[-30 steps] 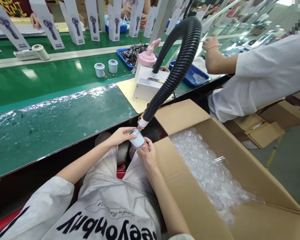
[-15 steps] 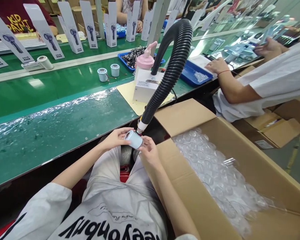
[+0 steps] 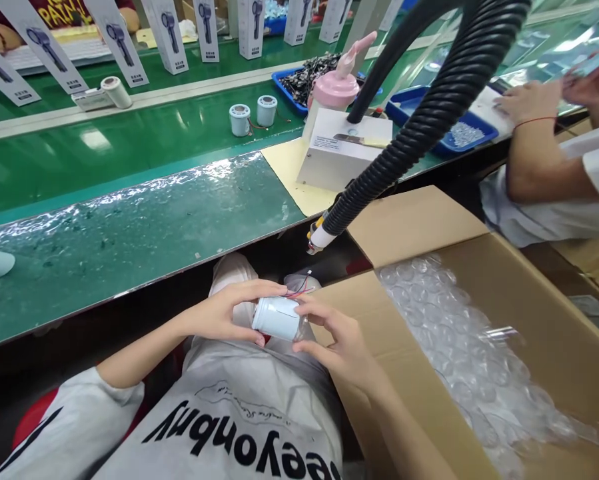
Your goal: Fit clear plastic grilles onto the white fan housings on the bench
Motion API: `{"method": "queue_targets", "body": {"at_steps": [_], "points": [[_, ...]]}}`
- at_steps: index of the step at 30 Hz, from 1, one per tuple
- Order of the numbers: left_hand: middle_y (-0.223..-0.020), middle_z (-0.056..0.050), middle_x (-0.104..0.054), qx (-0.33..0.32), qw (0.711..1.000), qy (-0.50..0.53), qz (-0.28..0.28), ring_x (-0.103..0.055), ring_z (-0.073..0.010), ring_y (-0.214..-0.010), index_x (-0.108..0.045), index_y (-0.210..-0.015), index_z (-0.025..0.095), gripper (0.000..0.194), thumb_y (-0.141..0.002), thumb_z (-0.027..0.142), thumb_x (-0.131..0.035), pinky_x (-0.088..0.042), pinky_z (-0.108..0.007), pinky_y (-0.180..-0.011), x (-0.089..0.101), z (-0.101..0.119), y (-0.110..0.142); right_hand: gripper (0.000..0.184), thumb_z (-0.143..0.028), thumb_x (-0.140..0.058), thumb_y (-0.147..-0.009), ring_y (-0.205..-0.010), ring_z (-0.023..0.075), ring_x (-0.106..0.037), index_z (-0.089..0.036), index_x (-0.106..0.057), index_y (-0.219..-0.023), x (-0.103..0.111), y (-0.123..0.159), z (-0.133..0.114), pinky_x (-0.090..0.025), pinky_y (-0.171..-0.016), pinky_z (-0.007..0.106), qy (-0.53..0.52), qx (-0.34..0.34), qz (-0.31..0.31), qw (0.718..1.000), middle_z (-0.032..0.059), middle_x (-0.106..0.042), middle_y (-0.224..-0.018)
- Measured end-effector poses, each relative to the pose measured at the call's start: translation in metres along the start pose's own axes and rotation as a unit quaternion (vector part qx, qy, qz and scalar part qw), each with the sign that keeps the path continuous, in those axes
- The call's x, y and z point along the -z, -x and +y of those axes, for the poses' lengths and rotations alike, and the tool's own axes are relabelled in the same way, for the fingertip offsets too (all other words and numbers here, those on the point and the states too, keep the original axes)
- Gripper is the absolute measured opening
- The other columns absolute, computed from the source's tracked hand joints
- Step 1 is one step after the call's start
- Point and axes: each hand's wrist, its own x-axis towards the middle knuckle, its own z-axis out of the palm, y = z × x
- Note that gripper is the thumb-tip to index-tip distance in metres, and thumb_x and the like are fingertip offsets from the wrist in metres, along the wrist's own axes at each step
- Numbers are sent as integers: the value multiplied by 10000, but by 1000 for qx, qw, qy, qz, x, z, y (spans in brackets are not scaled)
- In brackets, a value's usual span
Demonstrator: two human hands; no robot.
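Observation:
A light blue cylinder lies sideways above my lap, held between both hands. My left hand grips its left end, fingers over the top and thumb below. At the other end, the fingers and thumb of my right hand pinch a clear plastic piece against the cylinder. Thin red and black wires with a small white plug stick up behind it. Above and to the right, apart from my hands, hangs the white nozzle of a black ribbed hose.
An open carton of clear plastic domes stands at my right. On the green bench are two similar cylinders, a white device, a pink-topped bottle and blue trays. A co-worker's arm is at right.
Both hands have brought the cylinder down toward my body, away from the hose nozzle, and turned it more level. The wires now show. My view has shifted left and closer.

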Motion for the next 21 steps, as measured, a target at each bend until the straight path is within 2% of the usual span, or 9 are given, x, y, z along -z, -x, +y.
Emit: {"method": "queue_targets", "body": {"at_steps": [5, 11, 18, 21], "points": [[-1504, -108, -553, 0, 1000, -7, -6, -530, -316, -1382, -465, -1503, 347, 820, -773, 307, -837, -402, -503, -1172, 0, 5, 3, 419, -422, -820, -812, -1136, 267, -701, -273, -670, -1173, -2, -1, -8, -646, -879, 357, -85, -83, -8, 993, 81, -735, -1193], [-1506, -104, -551, -5, 1000, 2, -6, -538, -315, -1375, -466, -1501, 358, 832, -764, 265, -841, -417, -495, -1162, -1, 7, 5, 447, -527, -789, -812, -1041, 245, -706, -277, -645, -1154, -6, -4, -12, -646, -765, 314, -183, -169, -18, 968, 79, -709, -1160], [-1508, -98, -549, -13, 1000, -13, -1, -542, -303, -1371, -439, -1518, 367, 876, -753, 256, -851, -418, -459, -1166, -1, 6, 6, 509, -648, -736, -804, -892, 210, -700, -263, -597, -1106, -10, -8, -10, -611, -750, 311, -224, -225, -24, 948, 62, -713, -1013], [-1508, -102, -549, -15, 1000, -15, -2, -537, -298, -1377, -433, -1521, 364, 873, -760, 258, -847, -414, -460, -1169, -1, 6, 8, 504, -672, -719, -803, -813, 194, -689, -261, -582, -1063, -14, -9, -9, -612, -657, 285, -263, -244, -30, 933, 39, -697, -916]]}}
